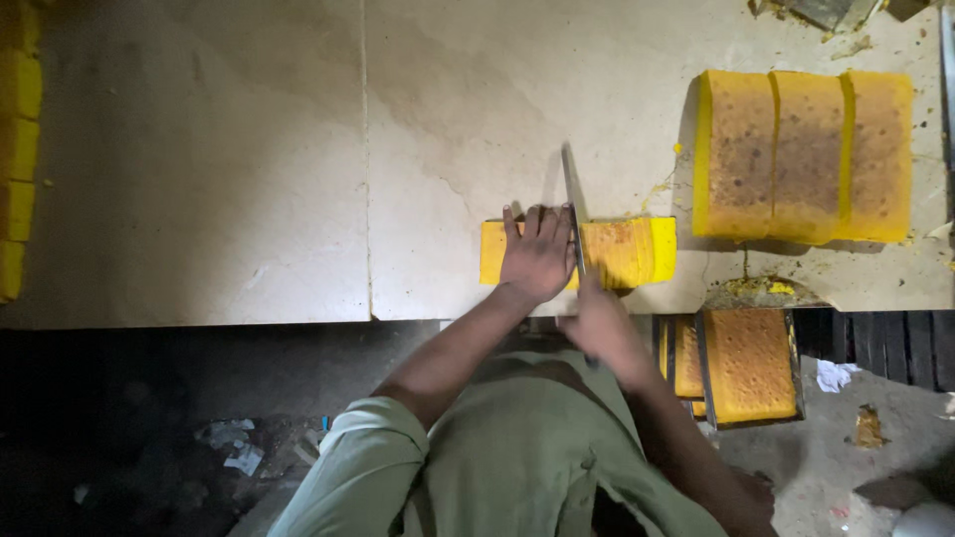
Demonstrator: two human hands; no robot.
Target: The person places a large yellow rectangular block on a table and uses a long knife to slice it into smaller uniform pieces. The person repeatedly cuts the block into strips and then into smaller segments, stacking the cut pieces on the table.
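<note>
A: Step in hand?

B: Slicing, by the look of it. Long thin steel knife (574, 214) stands edge-down in the yellow rectangular sponge cake block (622, 251) on the pale stone worktop (249, 179).

A: Hands?

B: Left hand (537, 254) lies flat on the block, fingers spread, pressing it down just left of the blade. Right hand (597, 323) is fisted round the handle at the near edge; blurred.

A: Next move calls for?

B: My read: a straight draw through, left fingers kept off the blade line.

A: Nearby?

B: Three larger brown-topped yellow cake slabs (806, 154) well apart at right; more cake in metal trays (748, 363) below the edge.
</note>
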